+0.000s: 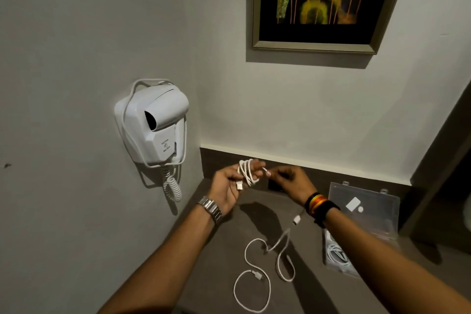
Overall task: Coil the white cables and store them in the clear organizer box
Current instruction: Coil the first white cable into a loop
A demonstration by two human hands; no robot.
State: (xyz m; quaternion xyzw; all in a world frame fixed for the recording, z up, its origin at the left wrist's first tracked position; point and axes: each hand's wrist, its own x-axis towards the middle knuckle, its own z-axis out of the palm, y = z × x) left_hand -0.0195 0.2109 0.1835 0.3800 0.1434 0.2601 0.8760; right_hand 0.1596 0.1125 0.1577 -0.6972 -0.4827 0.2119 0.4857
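Two pale walls meet above a dark brown table [219, 242], with a hair dryer [153, 123] whose label is unreadable, the left hand [226, 186] wrapped in a coiled cable [248, 173], the right hand [290, 178] pinching its end, a loose cable [257, 275] below, and the clear box [367, 214].

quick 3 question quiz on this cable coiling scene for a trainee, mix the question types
1. True or false: the loose white cable on the counter is already coiled.
2. Which hand has the cable coil wound round its fingers?
3. The clear organizer box is: A) shut, B) open, C) held.

Key
1. False: it lies sprawled in open loops.
2. The left hand; the right hand pinches the cable's free end.
3. B: lid up, with a coiled cable already inside.
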